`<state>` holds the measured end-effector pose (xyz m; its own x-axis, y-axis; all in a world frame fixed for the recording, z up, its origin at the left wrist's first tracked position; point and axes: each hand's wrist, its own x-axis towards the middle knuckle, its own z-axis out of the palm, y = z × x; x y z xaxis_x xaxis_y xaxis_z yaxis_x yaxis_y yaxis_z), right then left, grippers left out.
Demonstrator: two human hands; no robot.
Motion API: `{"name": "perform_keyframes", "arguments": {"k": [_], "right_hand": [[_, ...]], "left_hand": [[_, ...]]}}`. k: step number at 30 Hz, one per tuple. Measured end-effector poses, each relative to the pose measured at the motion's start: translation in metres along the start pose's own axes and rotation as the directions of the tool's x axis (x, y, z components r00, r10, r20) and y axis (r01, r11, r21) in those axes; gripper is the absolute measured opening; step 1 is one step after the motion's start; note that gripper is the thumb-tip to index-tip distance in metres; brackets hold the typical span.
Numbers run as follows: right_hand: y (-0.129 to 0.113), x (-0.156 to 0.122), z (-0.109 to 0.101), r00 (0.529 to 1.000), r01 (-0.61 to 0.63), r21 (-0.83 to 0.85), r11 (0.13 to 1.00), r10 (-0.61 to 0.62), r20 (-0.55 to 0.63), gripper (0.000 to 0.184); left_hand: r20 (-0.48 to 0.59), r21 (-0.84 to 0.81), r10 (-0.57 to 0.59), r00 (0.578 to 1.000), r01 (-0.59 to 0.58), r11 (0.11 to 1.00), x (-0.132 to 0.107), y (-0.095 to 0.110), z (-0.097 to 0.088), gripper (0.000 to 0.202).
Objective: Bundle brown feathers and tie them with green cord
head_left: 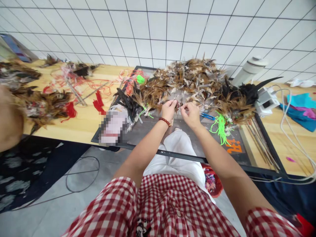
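Note:
My left hand point(169, 110), with a beaded bracelet at its wrist, pinches a small dark brown feather point(177, 104) above the dark framed board. Just beside it, my right hand point(190, 113) is closed in a pinch; whatever lies between those fingertips is too small to make out. Behind both hands spreads a large heap of brown feathers point(192, 75). A blue-handled tool point(207, 116) rests by my right hand, close to a bundle of bright green strings point(221, 128). Black feathers point(127, 102) lie to the left of my left hand.
A white bottle point(250, 70) and a white power adapter point(266, 101) with cables stand at the right. Thin sticks point(263, 143) lie along the board's right edge. At the left are red tassels point(99, 103), more feathers point(45, 105) and another person's arm point(11, 118).

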<state>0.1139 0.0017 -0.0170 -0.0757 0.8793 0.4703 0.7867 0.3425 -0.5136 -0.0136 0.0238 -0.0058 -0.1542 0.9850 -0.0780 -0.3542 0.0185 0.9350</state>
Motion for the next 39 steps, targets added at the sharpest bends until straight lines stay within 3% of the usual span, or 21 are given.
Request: {"name": "perform_keyframes", "arguments": {"k": [11,15,18,20,24,30,32,35,37,39], "right_hand": [[-0.003,-0.004,-0.003,0.985,0.147,-0.049,0.988,-0.141,0.101,0.015],[0.003,0.000,0.001,0.998,-0.040,0.239,0.970,0.051,-0.039,0.030],[0.011,0.006,0.007,0.964,-0.157,0.513,0.844,0.243,-0.106,0.039],[0.016,0.010,0.010,0.949,-0.168,0.604,0.779,0.294,-0.115,0.046],[0.024,0.014,0.014,0.967,-0.111,0.688,0.717,0.239,-0.093,0.052],[0.026,0.017,0.009,0.986,-0.068,0.702,0.709,0.155,-0.061,0.042],[0.025,0.018,0.005,0.988,-0.057,0.685,0.726,0.142,-0.068,0.041],[0.020,0.017,-0.004,0.980,-0.111,0.543,0.833,0.184,-0.082,0.043],[0.015,0.014,-0.012,0.979,-0.184,0.288,0.940,0.200,-0.029,0.042],[0.011,0.011,-0.019,0.978,-0.194,-0.042,0.980,0.197,0.073,0.040]], "left_hand": [[0.106,0.046,-0.015,0.994,0.011,0.999,0.008,-0.006,-0.004,0.018],[0.127,-0.003,-0.046,0.991,0.047,0.999,0.006,-0.007,-0.004,0.018],[0.163,-0.030,-0.080,0.983,0.086,0.996,0.003,-0.005,-0.001,0.020],[0.195,-0.041,-0.088,0.977,0.097,0.994,0.000,-0.002,0.000,0.021],[0.302,-0.008,-0.093,0.949,0.100,0.995,-0.005,0.003,0.001,0.028],[0.457,0.094,-0.152,0.877,0.123,0.988,-0.009,0.011,-0.003,0.032],[0.461,0.100,-0.179,0.869,0.150,0.984,-0.011,0.014,-0.003,0.028],[0.351,0.020,-0.208,0.913,0.214,0.977,-0.013,0.018,-0.003,0.020],[0.232,-0.071,-0.232,0.944,0.255,0.964,-0.013,0.020,-0.003,0.019],[0.135,-0.147,-0.248,0.959,0.267,0.952,-0.012,0.023,-0.003,0.020]]}}
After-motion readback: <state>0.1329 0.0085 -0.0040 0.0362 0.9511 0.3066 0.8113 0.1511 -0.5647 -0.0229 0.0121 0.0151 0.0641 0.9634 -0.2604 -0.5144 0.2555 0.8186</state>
